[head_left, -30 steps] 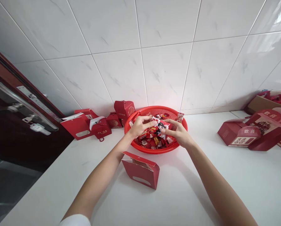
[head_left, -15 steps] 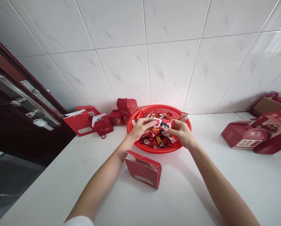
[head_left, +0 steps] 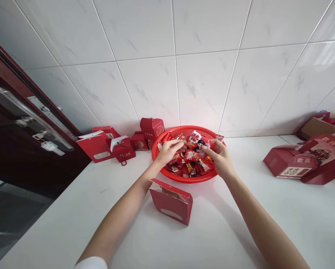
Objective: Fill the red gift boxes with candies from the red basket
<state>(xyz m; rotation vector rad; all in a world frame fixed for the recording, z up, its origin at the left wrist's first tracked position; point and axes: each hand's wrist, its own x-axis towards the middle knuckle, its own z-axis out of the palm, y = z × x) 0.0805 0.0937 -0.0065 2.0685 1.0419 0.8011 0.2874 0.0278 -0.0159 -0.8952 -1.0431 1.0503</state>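
In the head view, a red plastic basket (head_left: 192,180) holds a pile of wrapped candies (head_left: 188,166). Above its right half, my right hand (head_left: 222,158) pinches a red candy packet (head_left: 199,143) printed with a white flower and a cartoon figure. My left hand (head_left: 167,153) is over the left half of the basket, apart from that packet. Its thumb and fingertips are pressed together; whether anything small lies between them is hidden. Between my forearms, in front of the basket, stands a red paper gift box (head_left: 170,203) with its top partly open.
Several small red boxes (head_left: 122,150) stand left of the basket against the tiled wall. More red gift boxes (head_left: 289,162) and a cardboard carton (head_left: 314,125) are on the right. A dark door with a metal handle (head_left: 24,121) and keys is at the left.
My left hand has let go of the candy packet, which both hands held before. The packet now tilts in my right hand, shifted slightly right, showing more of the candies beneath.
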